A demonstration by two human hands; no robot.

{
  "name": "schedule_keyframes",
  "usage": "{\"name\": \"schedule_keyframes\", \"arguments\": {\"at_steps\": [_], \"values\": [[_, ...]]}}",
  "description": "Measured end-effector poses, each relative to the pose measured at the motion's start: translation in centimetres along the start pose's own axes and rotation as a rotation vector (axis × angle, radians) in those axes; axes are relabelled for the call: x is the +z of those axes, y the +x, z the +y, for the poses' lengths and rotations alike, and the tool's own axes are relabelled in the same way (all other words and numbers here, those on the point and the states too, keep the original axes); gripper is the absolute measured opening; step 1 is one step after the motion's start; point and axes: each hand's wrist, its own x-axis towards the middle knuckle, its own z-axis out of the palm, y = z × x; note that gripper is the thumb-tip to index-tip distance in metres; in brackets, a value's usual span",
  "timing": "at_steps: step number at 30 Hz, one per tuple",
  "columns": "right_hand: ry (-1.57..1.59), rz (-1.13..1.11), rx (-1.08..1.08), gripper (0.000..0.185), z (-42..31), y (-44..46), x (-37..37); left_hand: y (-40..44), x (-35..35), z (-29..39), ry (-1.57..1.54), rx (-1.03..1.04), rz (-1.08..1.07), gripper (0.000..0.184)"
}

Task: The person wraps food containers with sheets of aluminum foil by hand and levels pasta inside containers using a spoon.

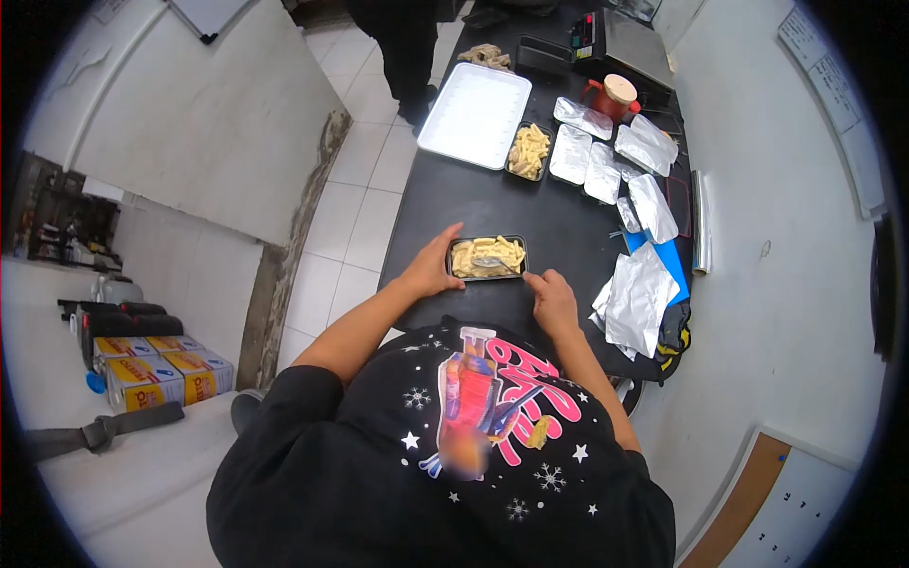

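Note:
A small black food tray (pixel 526 254) filled with creamy penne pasta (pixel 473 254) sits on the dark table close to my body. My left hand (pixel 431 266) grips the tray's left end, thumb at the near corner and fingers at the far one. At the right end, my right hand (pixel 553 299) is closed round the handle of a spoon (pixel 489 262). The spoon's bowl lies on top of the pasta, partly sunk in it. Further up the table stands a second black tray of pasta (pixel 528 151), untouched by either hand.
A white plastic tray (pixel 475 114) lies beyond. Several foil-covered trays (pixel 571 153) cluster at right, near a red pot (pixel 615 95) and a scale (pixel 630 47). Loose foil sheets (pixel 636 298) lie at the right edge. Another person's legs (pixel 402 57) stand past the table.

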Motion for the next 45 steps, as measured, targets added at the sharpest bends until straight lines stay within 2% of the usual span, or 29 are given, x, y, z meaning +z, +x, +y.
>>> {"name": "schedule_keyframes", "arguments": {"at_steps": [5,12,15,21,27,38,45], "values": [[-0.057,0.009,-0.03,0.026,0.0,0.7,1.3,0.0,-0.1,0.1,0.004,0.006,-0.004,0.116],[-0.02,-0.027,0.046,0.025,-1.1,1.4,-2.7,-0.1,0.0,-0.3,-0.008,0.01,-0.018,0.114],[-0.115,-0.091,0.043,0.025,-1.0,1.0,-3.1,-0.2,0.3,-0.7,-0.01,0.036,0.001,0.113],[-0.079,-0.092,0.115,0.023,-1.4,1.2,-3.2,-0.4,0.8,-2.1,-0.035,0.09,0.038,0.116],[-0.081,-0.15,-0.055,0.026,-3.6,2.3,-1.7,-0.6,1.1,-2.5,-0.14,0.04,0.044,0.115],[-0.165,-0.211,-0.019,0.023,-3.7,4.0,-1.7,-0.5,1.3,-2.9,-0.144,0.032,0.041,0.119],[-0.082,-0.256,0.114,0.022,-2.1,3.2,-6.5,-0.3,1.3,-2.8,-0.149,0.005,0.043,0.119]]}}
